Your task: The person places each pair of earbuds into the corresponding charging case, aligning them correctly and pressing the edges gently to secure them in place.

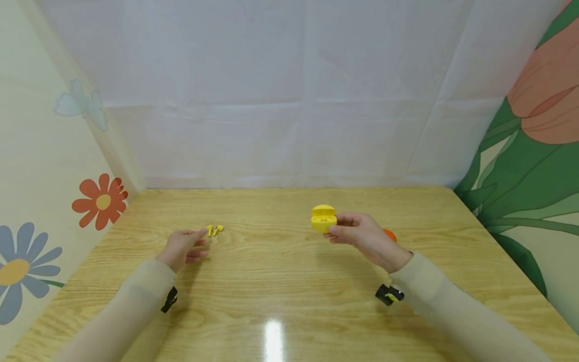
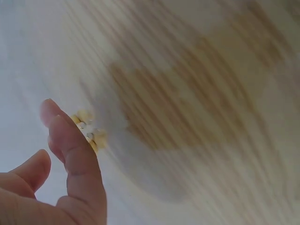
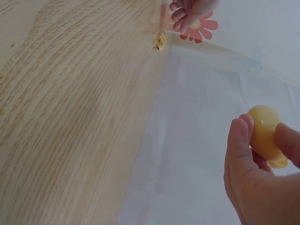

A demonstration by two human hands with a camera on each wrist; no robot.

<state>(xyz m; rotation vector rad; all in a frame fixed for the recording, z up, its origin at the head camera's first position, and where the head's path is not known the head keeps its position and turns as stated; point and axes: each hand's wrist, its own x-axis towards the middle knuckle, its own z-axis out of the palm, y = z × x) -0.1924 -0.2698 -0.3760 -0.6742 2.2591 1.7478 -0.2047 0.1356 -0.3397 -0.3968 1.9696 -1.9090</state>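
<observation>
My right hand grips a small yellow earbud case above the table, its lid up and its inside facing me. In the right wrist view the case sits between thumb and fingers, seen from its rounded outside. Two yellow earbuds lie side by side on the table at the left. Just beside them is my left hand, thumb and fingers apart, holding nothing. The left wrist view shows the earbuds partly hidden behind the fingers of that hand.
An orange-red round object lies on the wooden table, partly hidden behind my right hand. A white sheet hangs along the table's back edge. Flower-patterned panels stand at both sides.
</observation>
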